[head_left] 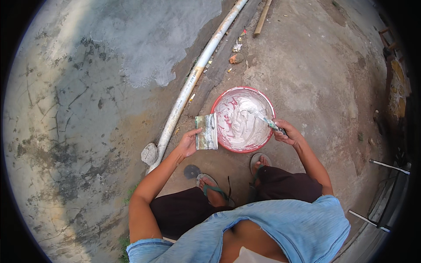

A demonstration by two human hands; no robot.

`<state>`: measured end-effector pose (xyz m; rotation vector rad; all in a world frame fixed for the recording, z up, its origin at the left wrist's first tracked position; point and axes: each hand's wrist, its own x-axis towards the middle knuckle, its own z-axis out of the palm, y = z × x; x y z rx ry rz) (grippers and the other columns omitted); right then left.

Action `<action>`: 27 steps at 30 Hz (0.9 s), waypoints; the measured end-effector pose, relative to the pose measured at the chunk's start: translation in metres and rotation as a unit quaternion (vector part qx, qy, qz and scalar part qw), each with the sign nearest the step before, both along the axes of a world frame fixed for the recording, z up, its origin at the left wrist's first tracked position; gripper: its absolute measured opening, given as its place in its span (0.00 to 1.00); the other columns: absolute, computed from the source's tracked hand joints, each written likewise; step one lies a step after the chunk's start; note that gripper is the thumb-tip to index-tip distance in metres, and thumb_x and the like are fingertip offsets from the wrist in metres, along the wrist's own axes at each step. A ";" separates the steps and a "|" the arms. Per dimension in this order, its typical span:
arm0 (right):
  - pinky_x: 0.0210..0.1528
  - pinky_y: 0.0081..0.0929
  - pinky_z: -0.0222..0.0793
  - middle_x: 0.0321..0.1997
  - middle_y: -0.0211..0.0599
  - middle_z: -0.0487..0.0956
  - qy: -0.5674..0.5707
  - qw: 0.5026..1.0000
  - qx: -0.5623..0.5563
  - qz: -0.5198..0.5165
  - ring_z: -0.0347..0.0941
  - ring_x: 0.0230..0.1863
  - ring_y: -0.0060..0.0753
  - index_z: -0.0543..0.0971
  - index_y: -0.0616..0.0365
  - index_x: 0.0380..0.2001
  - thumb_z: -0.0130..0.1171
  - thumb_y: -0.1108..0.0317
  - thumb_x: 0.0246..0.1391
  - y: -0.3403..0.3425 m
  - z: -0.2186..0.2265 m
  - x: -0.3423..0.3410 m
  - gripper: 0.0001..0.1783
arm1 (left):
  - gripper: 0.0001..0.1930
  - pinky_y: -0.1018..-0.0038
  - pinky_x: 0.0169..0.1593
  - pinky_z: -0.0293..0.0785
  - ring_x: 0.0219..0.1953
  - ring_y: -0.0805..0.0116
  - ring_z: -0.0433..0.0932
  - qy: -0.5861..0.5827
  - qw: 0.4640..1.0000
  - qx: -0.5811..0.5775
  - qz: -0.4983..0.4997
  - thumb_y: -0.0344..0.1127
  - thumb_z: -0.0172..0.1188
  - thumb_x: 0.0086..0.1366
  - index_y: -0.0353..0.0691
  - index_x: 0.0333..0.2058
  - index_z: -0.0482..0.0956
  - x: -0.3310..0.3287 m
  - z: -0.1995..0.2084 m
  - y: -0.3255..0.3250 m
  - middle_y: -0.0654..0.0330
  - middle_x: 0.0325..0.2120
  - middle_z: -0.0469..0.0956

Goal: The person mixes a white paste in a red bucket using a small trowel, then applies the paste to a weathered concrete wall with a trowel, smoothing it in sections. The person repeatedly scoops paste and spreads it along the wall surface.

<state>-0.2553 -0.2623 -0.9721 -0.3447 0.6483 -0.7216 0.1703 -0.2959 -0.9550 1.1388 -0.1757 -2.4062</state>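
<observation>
The person is squatting over a red basin (242, 119) of white putty (241, 125) that is sitting on the concrete ground just ahead of the sandalled feet. The left hand (188, 142) is gripping a flat, smeared metal plate (206, 132) by its left edge, thumb pressing on top, beside the basin's rim. The right hand (287, 133) is curling its fingers around a putty knife (267, 121), its blade dipping into the putty. A white pipe (193, 83) is lying along the cracked wall's foot.

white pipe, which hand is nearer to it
Left. The left hand, holding a flat metal blade, is just right of the pipe; the right hand is beyond the basin.
</observation>
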 end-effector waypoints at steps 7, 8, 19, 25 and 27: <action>0.13 0.13 0.51 0.17 0.23 0.68 -0.083 0.996 0.005 0.038 0.56 0.10 0.09 0.72 0.57 0.37 0.49 0.60 0.68 -0.002 -0.001 0.001 0.11 | 0.24 0.56 0.64 0.66 0.57 0.56 0.75 -0.024 0.999 -0.019 -0.021 0.42 0.47 0.73 0.31 0.60 0.67 -0.015 -0.007 -0.009 0.48 0.56 0.75; 0.13 0.13 0.51 0.17 0.25 0.69 -0.090 0.995 -0.003 0.043 0.57 0.10 0.10 0.73 0.57 0.37 0.50 0.61 0.67 -0.007 -0.003 0.006 0.11 | 0.25 0.58 0.63 0.68 0.56 0.56 0.77 -0.026 0.999 -0.015 -0.037 0.43 0.48 0.72 0.31 0.60 0.67 -0.009 -0.014 -0.008 0.49 0.54 0.76; 0.13 0.19 0.59 0.22 0.35 0.74 -0.056 0.936 -0.330 -0.107 0.65 0.13 0.21 0.73 0.57 0.48 0.51 0.60 0.67 -0.123 0.176 0.076 0.14 | 0.19 0.64 0.59 0.72 0.52 0.65 0.79 -0.135 0.981 -0.127 0.063 0.39 0.55 0.71 0.36 0.56 0.72 0.043 0.066 -0.023 0.56 0.51 0.79; 0.16 0.15 0.61 0.30 0.33 0.76 -0.127 0.864 -0.425 -0.238 0.67 0.19 0.15 0.71 0.54 0.54 0.45 0.62 0.70 -0.188 0.349 0.184 0.14 | 0.19 0.65 0.57 0.74 0.50 0.64 0.80 -0.093 0.971 -0.150 0.163 0.38 0.54 0.71 0.33 0.56 0.71 0.032 0.200 0.030 0.55 0.50 0.79; 0.17 0.14 0.59 0.32 0.32 0.76 -0.141 0.838 -0.452 -0.270 0.66 0.20 0.14 0.72 0.54 0.54 0.46 0.63 0.70 -0.201 0.409 0.228 0.14 | 0.20 0.64 0.58 0.74 0.52 0.64 0.79 -0.071 0.962 -0.166 0.205 0.39 0.54 0.71 0.34 0.57 0.70 0.029 0.218 0.044 0.55 0.52 0.78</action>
